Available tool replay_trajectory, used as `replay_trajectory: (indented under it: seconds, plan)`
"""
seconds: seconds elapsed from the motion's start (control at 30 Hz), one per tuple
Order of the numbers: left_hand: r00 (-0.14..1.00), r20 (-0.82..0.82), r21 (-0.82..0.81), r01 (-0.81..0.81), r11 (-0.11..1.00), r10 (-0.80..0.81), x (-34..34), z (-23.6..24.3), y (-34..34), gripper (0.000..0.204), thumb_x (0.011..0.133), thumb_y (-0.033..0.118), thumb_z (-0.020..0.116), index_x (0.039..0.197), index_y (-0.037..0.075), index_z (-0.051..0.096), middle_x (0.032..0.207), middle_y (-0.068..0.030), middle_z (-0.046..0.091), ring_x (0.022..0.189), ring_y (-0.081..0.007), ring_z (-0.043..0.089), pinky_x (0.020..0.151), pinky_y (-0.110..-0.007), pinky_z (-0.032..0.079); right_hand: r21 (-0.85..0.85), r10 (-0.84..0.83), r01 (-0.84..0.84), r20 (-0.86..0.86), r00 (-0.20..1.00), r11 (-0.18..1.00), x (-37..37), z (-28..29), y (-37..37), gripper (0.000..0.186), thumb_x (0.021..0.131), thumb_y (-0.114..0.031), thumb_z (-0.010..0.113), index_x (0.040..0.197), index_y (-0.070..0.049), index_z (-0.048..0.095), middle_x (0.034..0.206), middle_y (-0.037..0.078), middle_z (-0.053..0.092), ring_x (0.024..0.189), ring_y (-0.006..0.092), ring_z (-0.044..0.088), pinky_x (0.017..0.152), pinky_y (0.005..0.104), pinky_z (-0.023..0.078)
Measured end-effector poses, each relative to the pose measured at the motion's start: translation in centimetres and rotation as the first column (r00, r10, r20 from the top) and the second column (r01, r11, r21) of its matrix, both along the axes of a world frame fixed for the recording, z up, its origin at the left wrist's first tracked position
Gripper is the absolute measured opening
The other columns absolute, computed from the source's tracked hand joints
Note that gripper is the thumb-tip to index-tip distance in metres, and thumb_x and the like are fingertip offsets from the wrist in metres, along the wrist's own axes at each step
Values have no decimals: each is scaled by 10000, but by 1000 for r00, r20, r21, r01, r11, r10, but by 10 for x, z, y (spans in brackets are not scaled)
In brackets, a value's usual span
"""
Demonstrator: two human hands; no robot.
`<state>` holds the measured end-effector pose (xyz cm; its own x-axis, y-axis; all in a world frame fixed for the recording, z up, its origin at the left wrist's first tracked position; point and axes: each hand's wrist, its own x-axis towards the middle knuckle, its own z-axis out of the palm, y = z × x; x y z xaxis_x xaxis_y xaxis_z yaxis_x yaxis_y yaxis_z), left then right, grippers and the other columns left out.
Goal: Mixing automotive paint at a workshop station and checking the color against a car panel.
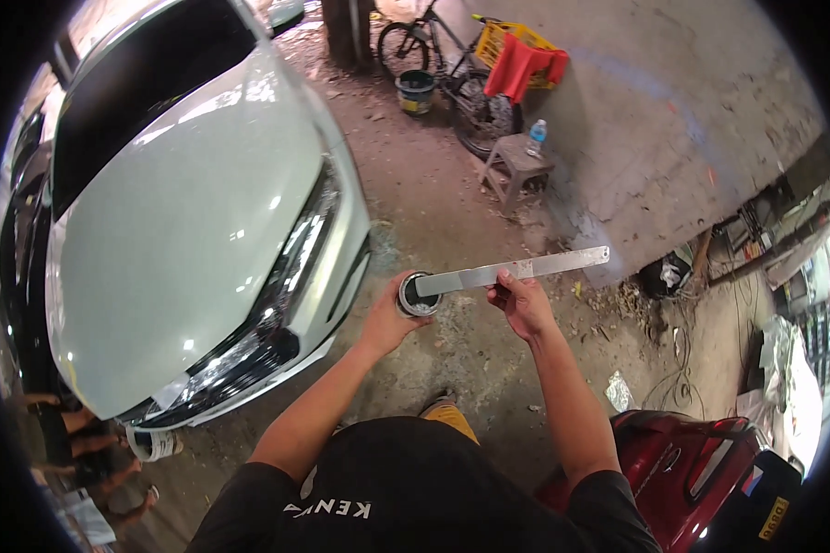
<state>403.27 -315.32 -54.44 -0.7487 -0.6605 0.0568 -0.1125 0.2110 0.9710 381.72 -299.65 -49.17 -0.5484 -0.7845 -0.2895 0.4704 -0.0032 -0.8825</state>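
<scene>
— Two hands up in front of us, over the dirt floor. Our left hand is wrapped around a small round can, fingers closed on its side.

— And the can itself?

— Short, metal, shiny rim, dark inside, with a pale label band round its wall. We hold it upright at chest height, just beside the front corner of the white car.

— What about the other side?

— Our right hand is clamped on a long flat metal strip. It's silvery, thin, straight, catching the light. One end rests across the can's open top; the other sticks out to our right, tilted slightly upward.

— So the hands are apart?

— Apart, yes, joined only by that strip lying over the can.

— Anything else around?

— Red motorbike at our lower right, a bicycle against the wall ahead, with a small stool carrying a bottle beside it.
</scene>
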Motion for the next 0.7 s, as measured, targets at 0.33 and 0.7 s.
replay_trajectory:
  seconds: [0.33, 0.7]
  plan:
    - [973, -85, -95, 206, 974, -214, -181, 0, 114, 852, 640, 108, 897, 1392, 90, 498, 1353, -128, 574, 1269, -342, 555, 1063, -420, 462, 150, 55, 220, -921, 386, 964, -61, 38, 102, 170, 906, -174, 724, 1019, -50, 749, 871, 139, 720, 783, 277, 700, 728, 366, 540]
    - [884, -23, -245, 447, 860, -466, -352, 3, 176, 896, 652, 143, 897, 1433, 122, 460, 1430, -120, 520, 1324, -378, 492, 1106, -448, 434, 233, 192, 314, -969, 155, 920, -208, 56, 190, 181, 860, -34, 725, 1039, -44, 753, 906, 139, 695, 810, 301, 686, 708, 369, 544]
